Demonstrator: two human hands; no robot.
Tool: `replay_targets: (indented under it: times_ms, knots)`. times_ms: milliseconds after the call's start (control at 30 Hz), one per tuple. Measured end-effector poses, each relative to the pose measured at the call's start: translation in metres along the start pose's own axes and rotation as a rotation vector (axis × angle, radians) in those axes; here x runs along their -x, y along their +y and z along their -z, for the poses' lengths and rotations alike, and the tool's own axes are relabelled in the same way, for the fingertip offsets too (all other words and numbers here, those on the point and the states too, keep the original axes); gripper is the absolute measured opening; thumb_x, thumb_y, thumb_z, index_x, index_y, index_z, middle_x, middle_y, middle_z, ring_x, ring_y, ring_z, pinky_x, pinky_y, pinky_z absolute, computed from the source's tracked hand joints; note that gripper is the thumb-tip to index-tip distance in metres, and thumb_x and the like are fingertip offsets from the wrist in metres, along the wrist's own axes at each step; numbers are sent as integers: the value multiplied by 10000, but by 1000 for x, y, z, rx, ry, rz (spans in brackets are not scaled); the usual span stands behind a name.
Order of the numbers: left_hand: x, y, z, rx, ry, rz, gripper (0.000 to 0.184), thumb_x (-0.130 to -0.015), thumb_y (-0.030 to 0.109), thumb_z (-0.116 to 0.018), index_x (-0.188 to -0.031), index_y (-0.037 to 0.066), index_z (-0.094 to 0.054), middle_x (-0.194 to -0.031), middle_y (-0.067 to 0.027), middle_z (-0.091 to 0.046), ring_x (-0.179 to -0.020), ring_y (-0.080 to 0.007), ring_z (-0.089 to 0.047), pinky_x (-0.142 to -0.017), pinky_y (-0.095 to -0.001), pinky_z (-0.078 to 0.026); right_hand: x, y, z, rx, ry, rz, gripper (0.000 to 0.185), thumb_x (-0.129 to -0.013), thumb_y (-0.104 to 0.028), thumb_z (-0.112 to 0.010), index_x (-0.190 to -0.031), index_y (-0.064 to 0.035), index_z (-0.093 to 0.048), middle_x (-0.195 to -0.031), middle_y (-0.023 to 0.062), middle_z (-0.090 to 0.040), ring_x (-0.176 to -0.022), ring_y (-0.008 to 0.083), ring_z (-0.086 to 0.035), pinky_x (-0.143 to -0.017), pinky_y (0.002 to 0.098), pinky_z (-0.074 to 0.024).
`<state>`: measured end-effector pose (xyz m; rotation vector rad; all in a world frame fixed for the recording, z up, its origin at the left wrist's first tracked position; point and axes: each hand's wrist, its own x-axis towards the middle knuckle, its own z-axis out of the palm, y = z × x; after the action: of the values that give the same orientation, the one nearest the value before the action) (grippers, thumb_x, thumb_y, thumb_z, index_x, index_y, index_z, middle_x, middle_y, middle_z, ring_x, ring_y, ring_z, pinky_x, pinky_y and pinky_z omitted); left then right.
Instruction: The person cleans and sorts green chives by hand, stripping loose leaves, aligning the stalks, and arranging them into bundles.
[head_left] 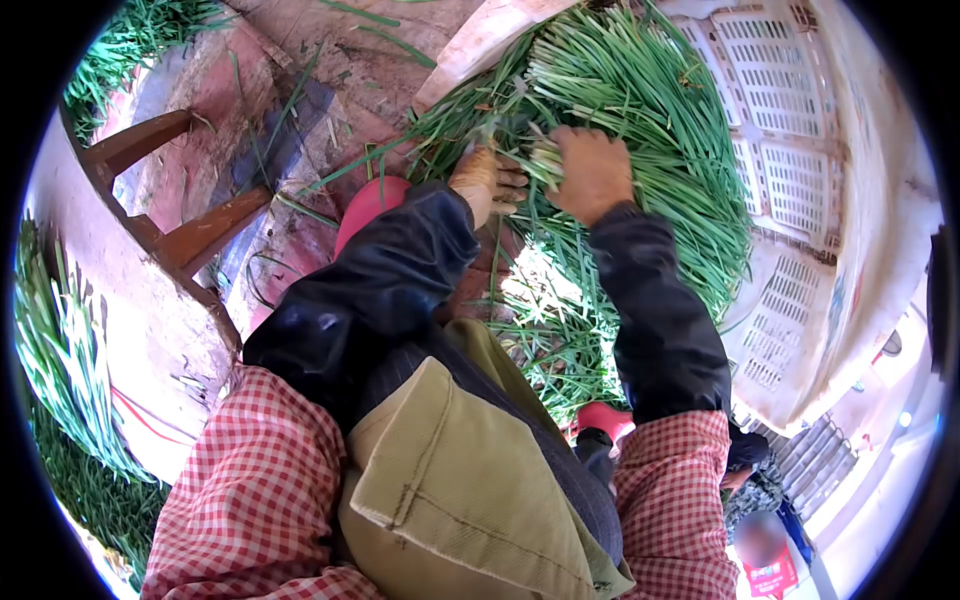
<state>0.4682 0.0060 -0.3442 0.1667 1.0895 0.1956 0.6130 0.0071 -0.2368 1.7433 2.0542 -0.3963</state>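
A large pile of long green chives (690, 170) with pale stem ends lies in front of me, against a white slatted crate. My right hand (592, 172) is closed over a small bunch of chives (545, 160), its pale ends showing beside my fingers. Just left of that bunch is my left hand (486, 183), fingers apart and pointing toward it, with no chives visible in the palm. Its thumb side looks wrapped or stained, and the fingertips are partly in shadow. Black sleeve covers reach up both forearms.
The white plastic crate (785, 130) curves along the right. Loose chives (560, 350) litter the ground below my hands. At left are a board with brown wooden legs (220, 230) and more chives (70, 350). Another person (765, 550) is at lower right.
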Motion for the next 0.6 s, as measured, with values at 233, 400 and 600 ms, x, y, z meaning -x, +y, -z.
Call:
replay_targets:
  times_ms: [233, 400, 600]
  knots:
    - [11, 3, -9, 171, 75, -102, 669, -885, 614, -263, -963, 29, -578, -790, -89, -630, -609, -237, -638, -457, -345, -514, 118, 65, 30, -533, 492, -9, 526, -549, -179, -752, -1016, -90, -526, -980, 86, -590, -886, 297, -552, -804, 414, -407]
    - [10, -25, -29, 167, -215, -160, 646, -861, 625, -383, -1155, 59, -485, -1079, -123, -565, -916, -251, -602, -703, -422, -518, 127, 66, 27, -634, 497, -46, 536, -498, -146, -755, -977, -95, -519, -1020, 71, -592, -909, 308, -535, -832, 398, -397]
    - [2, -23, -86, 500, -518, -322, 608, -871, 457, -537, -1352, 132, -354, -1175, -114, -532, -975, -284, -553, -897, -454, -446, 116, 51, 18, -403, 464, 76, 552, -539, -269, -754, -1010, -130, -502, -1065, 67, -586, -962, 298, -524, -855, 414, -359]
